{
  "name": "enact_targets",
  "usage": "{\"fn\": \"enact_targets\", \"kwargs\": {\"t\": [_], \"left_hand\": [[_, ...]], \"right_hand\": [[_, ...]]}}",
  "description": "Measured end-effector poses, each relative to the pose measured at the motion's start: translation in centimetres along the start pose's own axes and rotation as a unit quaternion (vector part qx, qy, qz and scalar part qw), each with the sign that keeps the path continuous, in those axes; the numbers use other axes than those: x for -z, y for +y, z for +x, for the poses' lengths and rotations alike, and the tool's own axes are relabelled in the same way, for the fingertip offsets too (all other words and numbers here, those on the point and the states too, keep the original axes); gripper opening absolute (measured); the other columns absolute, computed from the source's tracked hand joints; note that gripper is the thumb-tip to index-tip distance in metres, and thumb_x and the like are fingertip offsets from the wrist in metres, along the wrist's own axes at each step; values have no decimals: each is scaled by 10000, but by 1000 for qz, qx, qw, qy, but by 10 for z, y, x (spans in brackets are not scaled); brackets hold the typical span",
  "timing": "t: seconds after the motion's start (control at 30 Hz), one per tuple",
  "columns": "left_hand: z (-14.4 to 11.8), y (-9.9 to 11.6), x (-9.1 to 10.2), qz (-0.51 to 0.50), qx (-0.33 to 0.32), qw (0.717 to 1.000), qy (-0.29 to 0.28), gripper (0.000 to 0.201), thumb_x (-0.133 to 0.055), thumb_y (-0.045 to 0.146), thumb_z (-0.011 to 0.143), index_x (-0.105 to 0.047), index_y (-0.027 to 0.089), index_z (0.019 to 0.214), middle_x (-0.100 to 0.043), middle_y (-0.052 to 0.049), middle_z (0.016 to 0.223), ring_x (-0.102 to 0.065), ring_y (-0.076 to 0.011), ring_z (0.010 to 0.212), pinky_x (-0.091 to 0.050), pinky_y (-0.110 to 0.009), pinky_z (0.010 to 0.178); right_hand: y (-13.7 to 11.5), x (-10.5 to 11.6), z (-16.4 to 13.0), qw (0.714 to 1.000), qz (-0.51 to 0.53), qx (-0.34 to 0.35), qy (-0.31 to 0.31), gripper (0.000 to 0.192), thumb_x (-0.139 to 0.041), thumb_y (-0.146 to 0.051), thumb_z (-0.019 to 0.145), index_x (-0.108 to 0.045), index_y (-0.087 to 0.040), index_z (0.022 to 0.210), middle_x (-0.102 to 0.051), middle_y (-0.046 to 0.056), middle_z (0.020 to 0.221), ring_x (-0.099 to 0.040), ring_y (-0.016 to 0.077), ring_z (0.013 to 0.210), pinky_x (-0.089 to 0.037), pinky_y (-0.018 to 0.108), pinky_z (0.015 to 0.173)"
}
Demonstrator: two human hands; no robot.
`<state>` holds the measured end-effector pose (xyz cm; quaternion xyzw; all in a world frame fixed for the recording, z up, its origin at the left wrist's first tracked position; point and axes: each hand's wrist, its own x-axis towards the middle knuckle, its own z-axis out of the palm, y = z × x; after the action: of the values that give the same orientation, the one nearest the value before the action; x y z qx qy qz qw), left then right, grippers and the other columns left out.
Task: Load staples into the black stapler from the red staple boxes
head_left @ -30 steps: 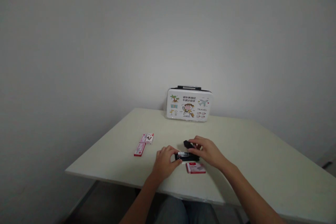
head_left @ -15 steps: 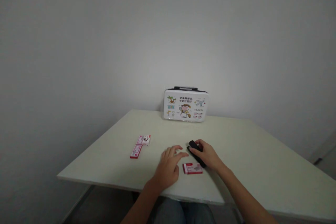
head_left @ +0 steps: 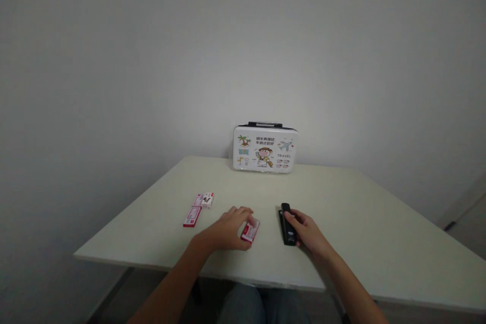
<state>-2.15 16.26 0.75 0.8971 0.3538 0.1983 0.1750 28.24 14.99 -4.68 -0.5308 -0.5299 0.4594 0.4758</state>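
1. Head view: the left hand (head_left: 228, 230) curls over a small red box (head_left: 250, 231), fingers pinching its near end so it tips up off the table (head_left: 360, 223).
2. The right hand (head_left: 307, 230) lies along a black stapler (head_left: 287, 217), fingers loosely closed on its rear end; the stapler is shut and flat on the table, pointing away.
3. Two more red boxes (head_left: 198, 208) lie well apart to the left; a printed case (head_left: 265, 148) stands upright at the wall.
4. Half a second ago the box lay flat between the hands, untouched, and the stapler was angled; a second ago both hands worked the opened stapler.
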Motion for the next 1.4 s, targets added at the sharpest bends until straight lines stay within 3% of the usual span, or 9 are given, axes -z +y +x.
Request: {"fn": "enact_targets", "kwargs": {"t": [0.33, 0.5, 0.6, 0.67, 0.7, 0.9, 1.0, 1.13, 1.4], "left_hand": [[14, 8, -58, -86, 77, 988, 104, 726, -896, 556, 577, -582, 280, 1171, -614, -22, 1093, -555, -235, 963, -425, -338, 853], [-14, -5, -38, 23, 84, 982, 170, 585, -720, 575, 807, -533, 300, 1288, -576, -52, 1284, -496, -273, 1189, -360, -399, 1021], [-45, -26, -13, 165, 306, 886, 307, 389, -561, 480, 919, -554, 223, 1211, -584, -111, 1223, -488, -322, 1181, -334, -478, 1017], [-62, -38, -2, 213, 432, 811, 333, 444, -530, 448, 914, -514, 191, 1277, -590, -145, 1184, -500, -359, 1152, -355, -513, 968], [-68, -42, 1, 221, 459, 800, 318, 483, -518, 444, 910, -489, 191, 1321, -596, -149, 1171, -514, -364, 1131, -369, -516, 944], [-74, -39, 1, 130, 333, 928, 101, 712, -621, 606, 798, -497, 241, 1396, -587, -150, 1271, -539, -362, 1168, -397, -467, 970], [-63, -31, 5, 15, 260, 965, 36, 735, -754, 538, 692, -543, 260, 1338, -608, -102, 1253, -571, -310, 1147, -429, -382, 959], [-35, -17, 4, -49, 182, 979, 74, 611, -827, 544, 614, -642, 231, 1104, -628, -66, 1123, -600, -258, 1010, -474, -332, 862], [22, 17, -47, -5, 58, 994, 94, 690, -862, 610, 586, -657, 268, 1150, -671, -46, 1079, -574, -281, 1019, -455, -370, 893]], "right_hand": [[-19, -56, -5, 998, -36, 44, -15, 623, -542, -703, 893, -681, -135, 1108, -628, 17, 688, -498, 122, 442, -381, 220, 350], [-31, -64, -12, 996, -69, 35, 43, 644, -577, -705, 858, -707, -120, 1096, -679, 50, 716, -540, 145, 503, -364, 225, 407], [-31, -63, -13, 995, -74, 26, 58, 657, -590, -702, 844, -707, -117, 1121, -688, 54, 720, -554, 158, 523, -360, 234, 423], [-30, -63, -12, 995, -74, 28, 61, 661, -588, -704, 839, -711, -116, 1114, -689, 54, 721, -558, 162, 529, -362, 238, 432], [-29, -63, -11, 995, -74, 29, 62, 662, -586, -708, 836, -715, -114, 1099, -689, 55, 718, -560, 164, 532, -364, 241, 436], [-26, -62, -7, 995, -71, 35, 58, 657, -599, -714, 814, -728, -117, 1056, -681, 52, 701, -580, 177, 560, -390, 251, 471], [-26, -62, -7, 995, -73, 37, 62, 642, -610, -708, 806, -731, -124, 1045, -681, 51, 699, -589, 185, 573, -402, 258, 485], [-24, -62, -6, 994, -75, 40, 70, 631, -615, -703, 802, -735, -127, 1029, -675, 52, 677, -594, 196, 579, -405, 264, 492], [-17, -58, -1, 989, -108, 75, 65, 657, -564, -728, 835, -737, -120, 1011, -710, 80, 747, -624, 219, 668, -460, 287, 607]]}}
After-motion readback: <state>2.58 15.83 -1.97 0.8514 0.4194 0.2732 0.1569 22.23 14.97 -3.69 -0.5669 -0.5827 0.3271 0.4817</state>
